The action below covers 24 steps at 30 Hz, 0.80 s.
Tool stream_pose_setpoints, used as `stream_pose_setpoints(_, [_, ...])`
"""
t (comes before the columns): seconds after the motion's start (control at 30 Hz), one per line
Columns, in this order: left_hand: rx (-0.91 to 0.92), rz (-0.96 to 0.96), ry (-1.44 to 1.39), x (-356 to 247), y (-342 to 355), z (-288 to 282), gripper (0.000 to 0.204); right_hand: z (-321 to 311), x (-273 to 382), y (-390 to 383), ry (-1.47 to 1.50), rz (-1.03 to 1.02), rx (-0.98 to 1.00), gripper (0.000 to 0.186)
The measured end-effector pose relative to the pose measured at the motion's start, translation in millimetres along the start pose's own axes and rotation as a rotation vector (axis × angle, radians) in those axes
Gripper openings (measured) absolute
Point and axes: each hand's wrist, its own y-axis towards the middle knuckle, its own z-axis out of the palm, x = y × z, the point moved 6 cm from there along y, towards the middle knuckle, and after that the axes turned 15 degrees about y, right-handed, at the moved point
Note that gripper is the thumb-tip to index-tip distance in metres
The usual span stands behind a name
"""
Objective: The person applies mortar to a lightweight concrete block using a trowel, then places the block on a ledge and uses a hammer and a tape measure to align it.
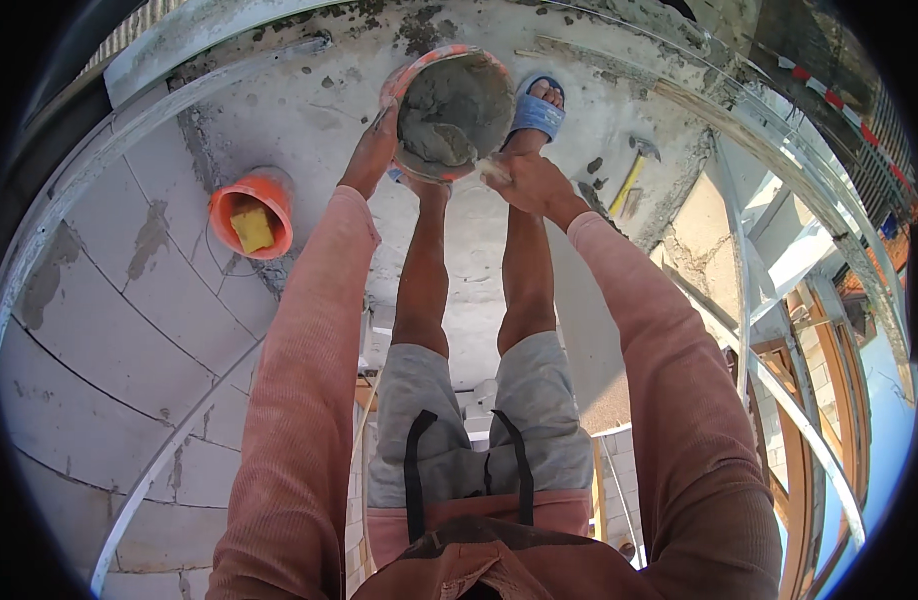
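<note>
A round orange bucket of wet grey mortar is in front of me, near my feet, its rim smeared with cement. My left hand grips the bucket's left side. At the bucket's lower right, my right hand is closed around the pale handle of what looks like a trowel. A mortar-coated, leaf-shaped part, probably its blade, lies in the mortar.
A smaller orange bucket with a yellow sponge stands on the left, by the pale block wall. A yellow-handled hammer lies to the right. Thin metal bars curve around the standing area, and a drop shows at right.
</note>
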Motion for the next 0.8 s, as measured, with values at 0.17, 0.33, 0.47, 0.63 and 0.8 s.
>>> stream_pose_setpoints(0.17, [0.102, -0.047, -0.094, -11, 2, 19, 0.085, -19, -49, -33, 0.287, -0.072, -0.100, 0.055])
stream_pose_setpoints(0.33, [0.072, 0.006, -0.037, -8, -1, 11, 0.084, -46, -65, -45, 0.236, -0.060, -0.001, 0.057])
stream_pose_setpoints(0.47, [0.091, -0.089, -0.110, -10, -3, 13, 0.082, -57, -89, -34, 0.053, -0.032, 0.031, 0.051])
stream_pose_setpoints(0.63, [0.125, -0.158, -0.100, 7, 6, 0, 0.080, -60, -72, -29, -0.003, -0.195, 0.036, 0.049])
stream_pose_setpoints(0.8, [0.092, -0.169, -0.181, 10, 7, 1, 0.076, -82, -52, -51, 0.043, -0.214, 0.094, 0.051])
